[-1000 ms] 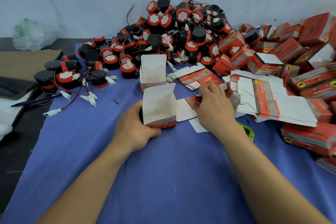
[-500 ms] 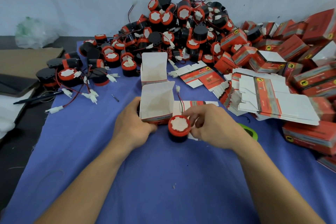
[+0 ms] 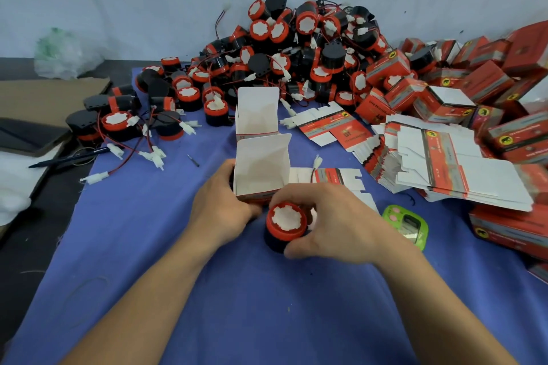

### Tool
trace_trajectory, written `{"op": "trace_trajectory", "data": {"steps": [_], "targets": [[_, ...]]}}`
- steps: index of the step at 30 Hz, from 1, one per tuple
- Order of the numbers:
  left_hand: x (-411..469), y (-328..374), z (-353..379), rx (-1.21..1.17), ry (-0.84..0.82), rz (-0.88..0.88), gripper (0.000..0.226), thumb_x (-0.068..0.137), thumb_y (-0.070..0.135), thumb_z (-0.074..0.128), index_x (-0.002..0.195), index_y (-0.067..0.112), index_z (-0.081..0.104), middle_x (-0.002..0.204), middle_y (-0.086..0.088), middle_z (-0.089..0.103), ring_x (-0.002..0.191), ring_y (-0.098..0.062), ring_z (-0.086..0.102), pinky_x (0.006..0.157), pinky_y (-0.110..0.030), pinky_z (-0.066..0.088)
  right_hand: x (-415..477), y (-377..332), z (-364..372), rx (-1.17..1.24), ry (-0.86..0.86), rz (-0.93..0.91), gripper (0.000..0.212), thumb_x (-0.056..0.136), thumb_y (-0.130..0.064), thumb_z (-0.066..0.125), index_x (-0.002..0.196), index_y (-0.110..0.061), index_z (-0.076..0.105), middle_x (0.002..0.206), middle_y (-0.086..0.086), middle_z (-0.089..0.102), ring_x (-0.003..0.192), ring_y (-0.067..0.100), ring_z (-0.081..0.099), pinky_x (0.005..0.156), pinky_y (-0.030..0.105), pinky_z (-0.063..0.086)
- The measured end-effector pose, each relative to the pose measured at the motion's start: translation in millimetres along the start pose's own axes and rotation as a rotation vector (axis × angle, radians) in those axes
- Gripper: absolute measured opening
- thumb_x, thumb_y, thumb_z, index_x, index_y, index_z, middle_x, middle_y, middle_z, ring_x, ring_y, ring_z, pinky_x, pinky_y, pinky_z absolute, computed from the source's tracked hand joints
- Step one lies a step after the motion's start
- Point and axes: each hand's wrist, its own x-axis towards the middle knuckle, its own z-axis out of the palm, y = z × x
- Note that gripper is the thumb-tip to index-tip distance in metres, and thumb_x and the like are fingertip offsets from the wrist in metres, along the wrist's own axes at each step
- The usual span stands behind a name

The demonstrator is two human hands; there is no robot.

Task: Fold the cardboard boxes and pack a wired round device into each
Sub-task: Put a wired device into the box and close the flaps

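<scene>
My left hand (image 3: 221, 204) grips the left side of a folded red and white box (image 3: 261, 169) whose lid flap stands up, open at the top. Just in front of the box, my right hand (image 3: 335, 222) holds a round black device with a red and white cap (image 3: 285, 222) between thumb and fingers. Its red and black wire with a white plug (image 3: 317, 161) trails back over a flat box blank (image 3: 338, 178). A second open folded box (image 3: 257, 115) stands right behind the first.
A large heap of wired round devices (image 3: 296, 47) lies at the back against the wall, with more at the left (image 3: 124, 121). Closed red boxes (image 3: 462, 80) pile up at the right, beside a stack of flat blanks (image 3: 444, 166). A green timer (image 3: 406, 224) lies near my right wrist.
My right hand reached to the flat blanks, took a round device and has brought it toward me, beside the front of the open box. My left hand stayed on the box.
</scene>
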Motion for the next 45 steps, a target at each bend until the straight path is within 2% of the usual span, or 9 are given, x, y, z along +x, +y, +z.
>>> {"op": "trace_trajectory", "data": {"steps": [4, 7, 11, 16, 20, 27, 34, 38, 45], "targets": [[-1.0, 1.2, -1.2, -0.023, -0.088, 0.030, 0.065, 0.053, 0.033, 0.077, 0.111, 0.055, 0.060, 0.099, 0.033, 0.070, 0.090, 0.005, 0.066, 0.074, -0.031, 0.056, -1.9, -15.6, -6.9, 0.533, 0.486, -0.089, 0.048, 0.066, -0.027, 0.083, 0.112, -0.028, 0.070, 0.099, -0.005, 0.077, 0.090, 0.017, 0.072, 0.077, 0.036, 0.058], [-1.0, 1.9, -0.1, -0.024, -0.198, 0.088, 0.068, 0.053, 0.030, 0.079, 0.114, 0.052, 0.062, 0.101, 0.026, 0.074, 0.095, -0.002, 0.070, 0.083, -0.043, 0.060, -0.1, -30.2, 7.0, 0.222, 0.779, -0.043, 0.048, 0.063, -0.044, 0.080, 0.108, -0.037, 0.066, 0.091, -0.023, 0.068, 0.087, 0.006, 0.062, 0.075, 0.011, 0.043], [-1.8, 2.7, 0.4, -0.030, -0.222, 0.179, 0.072, 0.060, 0.024, 0.092, 0.116, 0.058, 0.061, 0.108, 0.027, 0.074, 0.102, 0.002, 0.069, 0.090, -0.038, 0.060, 8.7, -29.6, 32.2, -0.443, 0.644, -0.044, 0.051, 0.069, -0.044, 0.084, 0.116, -0.028, 0.071, 0.103, -0.013, 0.074, 0.105, 0.019, 0.059, 0.090, 0.029, 0.030], [-11.0, 12.7, -3.6, -0.045, -0.211, 0.155, 0.063, 0.056, 0.048, 0.077, 0.111, 0.070, 0.054, 0.108, 0.040, 0.068, 0.101, 0.012, 0.065, 0.079, -0.011, 0.052, 21.1, -31.2, 45.5, -0.634, 0.559, 0.070, 0.052, 0.085, -0.060, 0.060, 0.118, -0.022, 0.070, 0.091, 0.002, 0.076, 0.113, 0.027, 0.058, 0.108, 0.037, 0.023], [-8.9, 12.1, -3.9, -0.054, -0.230, 0.113, 0.073, 0.053, 0.042, 0.073, 0.122, 0.056, 0.055, 0.109, 0.029, 0.071, 0.100, 0.001, 0.067, 0.088, -0.038, 0.059, 23.1, -26.2, 45.9, -0.741, 0.436, 0.075, 0.057, 0.099, -0.056, 0.043, 0.133, -0.014, 0.062, 0.110, 0.012, 0.075, 0.143, 0.031, 0.044, 0.123, 0.041, -0.001], [-8.5, 11.8, -2.6, -0.322, -0.304, 0.077, 0.064, 0.075, 0.022, 0.066, 0.137, 0.038, 0.061, 0.118, 0.003, 0.074, 0.103, -0.022, 0.067, 0.088, -0.047, 0.052, 23.8, -16.2, 38.1, -0.705, 0.360, 0.013, 0.015, 0.092, -0.027, 0.057, 0.095, -0.029, 0.072, 0.102, -0.007, 0.076, 0.142, 0.028, 0.045, 0.123, 0.041, -0.011], [-6.6, 10.5, 7.7, -0.247, -0.212, 0.014, 0.050, 0.060, 0.048, 0.067, 0.110, 0.048, 0.067, 0.107, 0.019, 0.075, 0.102, -0.006, 0.071, 0.094, -0.044, 0.058, 15.8, 5.2, 18.9, 0.091, 0.870, 0.128, 0.044, 0.094, -0.026, 0.053, 0.134, -0.042, 0.061, 0.132, -0.009, 0.061, 0.118, 0.007, 0.053, 0.091, 0.006, 0.034], [-6.2, 14.0, 10.0, -0.267, -0.220, -0.008, 0.047, 0.065, 0.035, 0.069, 0.110, 0.046, 0.067, 0.108, 0.022, 0.075, 0.102, -0.002, 0.070, 0.092, -0.037, 0.057, 21.5, 17.8, 0.1, 0.639, 0.581, 0.399, 0.064, 0.098, -0.042, 0.061, 0.153, -0.051, 0.030, 0.121, -0.014, 0.071, 0.112, 0.009, 0.066, 0.100, 0.034, 0.050], [-9.0, 17.1, 10.2, -0.270, -0.234, -0.028, 0.042, 0.069, 0.034, 0.069, 0.107, 0.052, 0.066, 0.106, 0.026, 0.074, 0.099, 0.003, 0.069, 0.086, -0.030, 0.056, 24.7, 14.8, -3.0, 1.018, 0.563, 0.195, 0.040, 0.098, -0.003, 0.060, 0.134, -0.022, 0.063, 0.104, 0.010, 0.078, 0.099, 0.020, 0.074, 0.089, 0.034, 0.057]]}}
